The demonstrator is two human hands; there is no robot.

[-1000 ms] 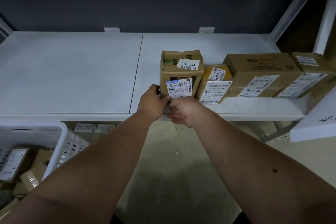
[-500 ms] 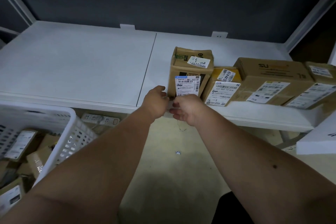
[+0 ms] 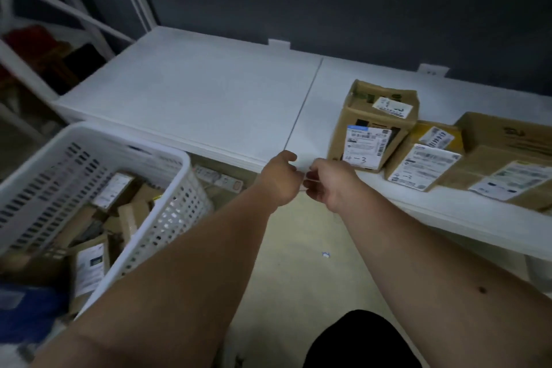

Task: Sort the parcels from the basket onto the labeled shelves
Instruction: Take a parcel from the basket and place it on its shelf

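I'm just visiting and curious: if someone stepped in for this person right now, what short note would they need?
Left hand: free, fingers loosely curled, holding nothing, just off the shelf edge.
Right hand: also free, beside the left.
Tall box marked 4-3 stands upright on the shelf, leftmost in a row with a yellow parcel and larger boxes.
Done: that row is shelved.
Left: the white basket at lower left holds more parcels to sort.
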